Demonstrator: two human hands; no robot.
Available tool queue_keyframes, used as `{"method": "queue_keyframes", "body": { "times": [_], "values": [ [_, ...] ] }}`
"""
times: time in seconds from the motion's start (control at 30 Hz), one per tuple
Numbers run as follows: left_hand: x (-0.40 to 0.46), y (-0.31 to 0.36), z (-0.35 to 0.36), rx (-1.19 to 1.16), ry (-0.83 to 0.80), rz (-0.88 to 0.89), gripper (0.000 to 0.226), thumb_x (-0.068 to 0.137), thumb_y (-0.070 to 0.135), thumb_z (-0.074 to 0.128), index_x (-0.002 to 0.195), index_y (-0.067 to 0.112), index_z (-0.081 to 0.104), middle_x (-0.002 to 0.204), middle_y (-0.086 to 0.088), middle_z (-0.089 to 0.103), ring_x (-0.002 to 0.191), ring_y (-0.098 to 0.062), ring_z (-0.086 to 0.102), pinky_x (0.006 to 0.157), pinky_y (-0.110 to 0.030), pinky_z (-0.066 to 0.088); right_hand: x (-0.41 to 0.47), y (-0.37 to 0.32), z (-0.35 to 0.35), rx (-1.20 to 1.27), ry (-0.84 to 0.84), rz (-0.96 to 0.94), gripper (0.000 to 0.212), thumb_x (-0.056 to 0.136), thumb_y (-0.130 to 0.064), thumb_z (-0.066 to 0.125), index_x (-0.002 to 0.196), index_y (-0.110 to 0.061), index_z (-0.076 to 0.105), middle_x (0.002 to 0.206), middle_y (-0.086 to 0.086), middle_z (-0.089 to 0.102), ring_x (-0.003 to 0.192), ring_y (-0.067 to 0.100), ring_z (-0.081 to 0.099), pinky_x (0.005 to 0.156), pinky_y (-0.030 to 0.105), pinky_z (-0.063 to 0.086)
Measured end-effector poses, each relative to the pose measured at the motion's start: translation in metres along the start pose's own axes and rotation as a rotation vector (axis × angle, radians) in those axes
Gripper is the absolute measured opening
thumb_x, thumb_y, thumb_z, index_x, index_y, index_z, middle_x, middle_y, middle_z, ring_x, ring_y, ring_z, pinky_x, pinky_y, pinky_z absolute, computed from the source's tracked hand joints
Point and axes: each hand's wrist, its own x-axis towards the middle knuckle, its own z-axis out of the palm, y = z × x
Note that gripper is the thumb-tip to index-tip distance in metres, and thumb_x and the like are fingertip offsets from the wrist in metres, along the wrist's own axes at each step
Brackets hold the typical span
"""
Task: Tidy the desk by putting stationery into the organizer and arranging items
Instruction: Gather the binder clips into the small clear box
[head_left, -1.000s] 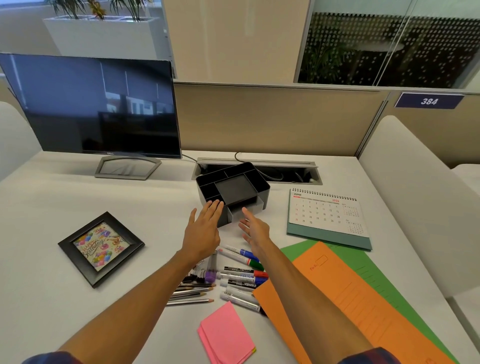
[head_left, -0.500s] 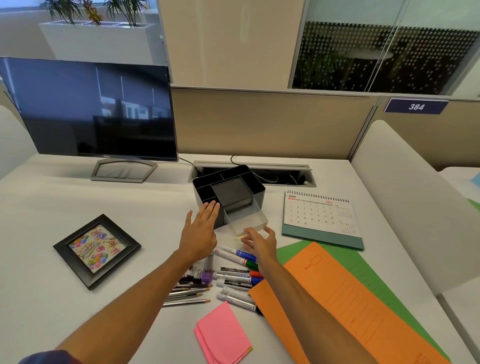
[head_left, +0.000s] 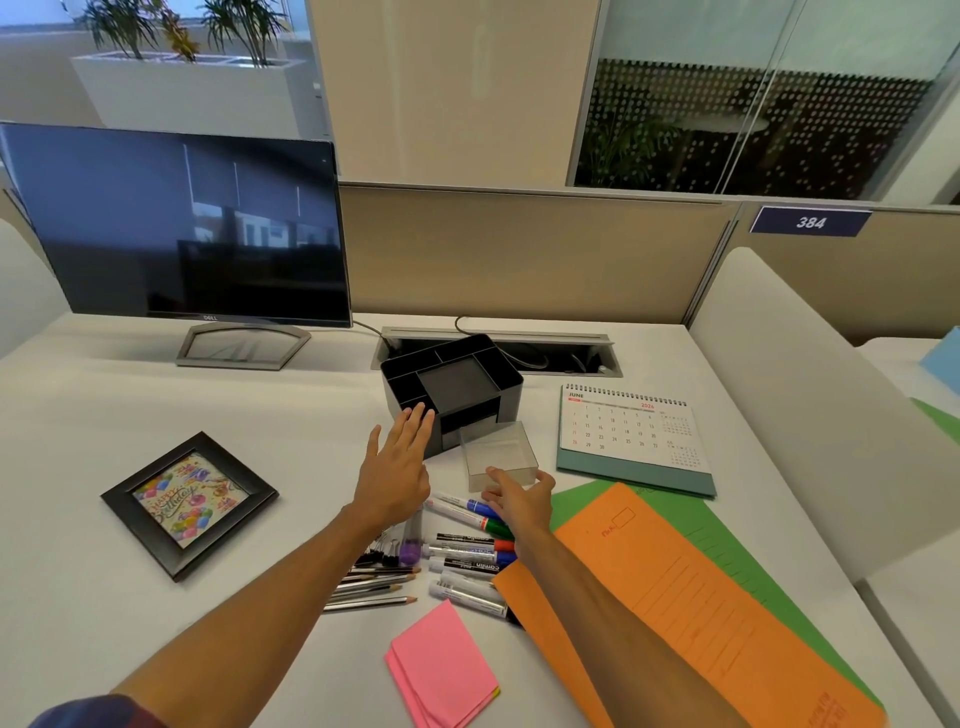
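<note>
Under the right hand (head_left: 519, 496), part of the markers (head_left: 467, 545) is hiding, so their count is unclear. Fingers are curling on the near edge of the clear plastic drawer (head_left: 500, 454), which is sitting empty just before the black organizer (head_left: 452, 387). Beside the organizer's left front corner, the left hand (head_left: 397, 467) is resting flat, fingers straight, touching it.

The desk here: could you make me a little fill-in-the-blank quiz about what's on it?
1. The sticky notes nearest the camera are ____.
2. The calendar shows the month of ____.
3. The orange folder lies on top of a ____ folder.
4. The clear drawer of the organizer is pulled ____.

Missing words: pink; June; green; out
</note>
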Motion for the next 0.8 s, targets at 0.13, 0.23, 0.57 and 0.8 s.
{"method": "queue_keyframes", "body": {
  "times": [0.13, 0.23, 0.57, 0.8],
  "values": [
    [-0.004, -0.002, 0.005, -0.018, 0.029, 0.0, 0.072, 0.086, 0.036, 0.035, 0.152, 0.019, 0.015, 0.16, -0.005, 0.009, 0.148, -0.027, 0.01, 0.114, -0.05, 0.003, 0.007, 0.004, -0.003, -0.082, 0.015, 0.017, 0.071, 0.081, -0.025, 0.078, 0.135, -0.015, 0.032, 0.096, 0.015, 0.071, 0.082, 0.021, 0.071, 0.081, 0.033, 0.058],
    [-0.007, -0.002, 0.006, -0.015, 0.045, 0.0, 0.071, 0.088, 0.033, 0.045, 0.152, 0.018, 0.018, 0.16, -0.006, 0.011, 0.147, -0.029, 0.014, 0.114, -0.049, 0.004, 0.013, 0.005, -0.005, -0.222, 0.069, -0.009, 0.072, 0.083, -0.037, 0.074, 0.141, -0.013, 0.039, 0.114, 0.012, 0.066, 0.095, 0.023, 0.068, 0.085, 0.035, 0.057],
    [-0.014, -0.005, 0.008, -0.011, 0.007, 0.002, 0.079, 0.084, 0.048, 0.035, 0.152, 0.022, 0.006, 0.161, -0.003, -0.001, 0.149, -0.025, 0.003, 0.115, -0.047, -0.005, 0.014, -0.001, -0.015, -0.397, 0.098, -0.112, 0.046, 0.086, -0.024, 0.071, 0.124, -0.003, 0.057, 0.097, 0.012, 0.072, 0.072, 0.017, 0.072, 0.078, 0.036, 0.06],
    [-0.02, -0.007, 0.007, -0.04, 0.037, 0.005, 0.08, 0.082, 0.048, 0.044, 0.152, 0.018, 0.018, 0.16, -0.005, 0.009, 0.147, -0.028, 0.013, 0.115, -0.052, 0.003, 0.016, -0.003, -0.022, -0.532, 0.101, -0.188, 0.045, 0.079, -0.035, 0.079, 0.107, -0.003, 0.064, 0.085, 0.01, 0.075, 0.064, 0.012, 0.07, 0.078, 0.032, 0.057]
  ]
}}
